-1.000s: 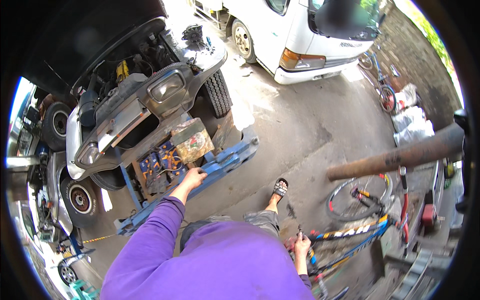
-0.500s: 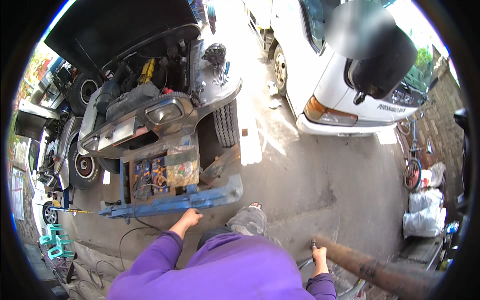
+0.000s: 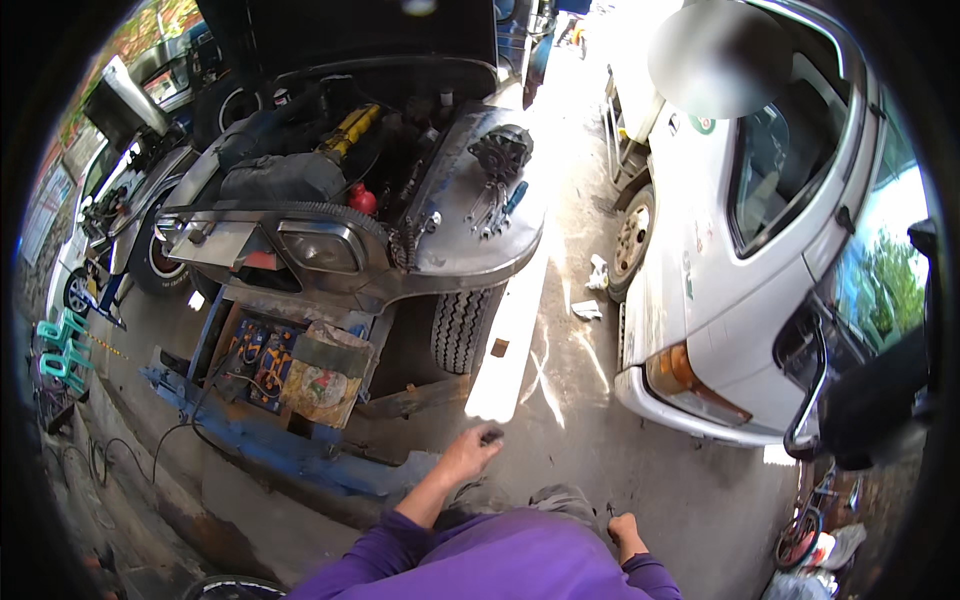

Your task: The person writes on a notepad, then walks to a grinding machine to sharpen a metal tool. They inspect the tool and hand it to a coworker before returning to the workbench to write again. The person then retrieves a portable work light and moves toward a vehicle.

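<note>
My left hand (image 3: pixel 468 456) reaches out ahead of me, its fingers curled round something small and dark that I cannot make out. It is above the floor, near the right end of a blue steel bumper frame (image 3: pixel 330 468). Lower and to the right, my right hand (image 3: pixel 625 526) is closed on a small, thin metal thing whose tip pokes out at the front; its kind is too small to tell. Ahead, an old vehicle stands with its hood up. On its grey fender (image 3: pixel 450 235) lie an alternator-like part (image 3: pixel 502 150), several wrenches (image 3: pixel 488 208) and a blue-handled tool (image 3: pixel 516 197).
Batteries with cables (image 3: pixel 262 362) sit in the frame beside a worn sack-like cover (image 3: pixel 318 388). A black front tire (image 3: pixel 460 330) stands under the fender. At the right is a white van (image 3: pixel 700 300), with a person beside it. A cable (image 3: pixel 165 440) trails at the left.
I have moved forward, closer to the fender. My left hand has swung forward and right, away from the blue frame's front. The rusty pole by my right hand has left the view.
</note>
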Demonstrator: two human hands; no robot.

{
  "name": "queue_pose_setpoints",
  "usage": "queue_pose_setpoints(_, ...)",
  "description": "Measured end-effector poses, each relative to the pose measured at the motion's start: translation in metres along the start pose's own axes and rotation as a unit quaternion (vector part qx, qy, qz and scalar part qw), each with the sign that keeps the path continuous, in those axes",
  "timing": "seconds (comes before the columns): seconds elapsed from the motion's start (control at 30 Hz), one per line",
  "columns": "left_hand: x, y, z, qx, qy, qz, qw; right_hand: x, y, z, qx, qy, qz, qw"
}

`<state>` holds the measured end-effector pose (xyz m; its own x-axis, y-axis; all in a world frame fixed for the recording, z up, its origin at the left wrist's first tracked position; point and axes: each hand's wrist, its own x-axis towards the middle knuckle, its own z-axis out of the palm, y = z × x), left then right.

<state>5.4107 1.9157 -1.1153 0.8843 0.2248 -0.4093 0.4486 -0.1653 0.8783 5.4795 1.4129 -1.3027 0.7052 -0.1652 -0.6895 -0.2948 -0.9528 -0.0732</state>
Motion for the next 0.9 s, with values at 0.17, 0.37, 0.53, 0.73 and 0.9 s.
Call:
queue_pose_setpoints(0.17, 0.023, 0.01, 0.027, -0.134, -0.035, -0.013, 0.99, 0.117, -0.138, -0.127, -0.075, -0.023, -0.053, 0.996)
queue_pose_setpoints(0.37, 0.097, 0.004, 0.034, -0.254, 0.17, -0.178, 0.935, 0.26, -0.313, -0.21, -0.274, -0.102, -0.265, 0.919)
queue_pose_setpoints(0.53, 0.159, 0.049, 0.021, -0.28, 0.257, -0.136, 0.915, 0.324, -0.409, -0.219, -0.186, -0.058, -0.235, 0.952)
queue_pose_setpoints(0.73, 0.259, 0.127, -0.031, -0.177, 0.251, -0.028, 0.951, 0.389, -0.505, -0.251, -0.234, -0.097, -0.312, 0.916)
queue_pose_setpoints(0.9, 0.339, 0.19, -0.088, -0.237, 0.17, 0.04, 0.956, 0.441, -0.536, -0.284, -0.123, -0.049, -0.202, 0.97)
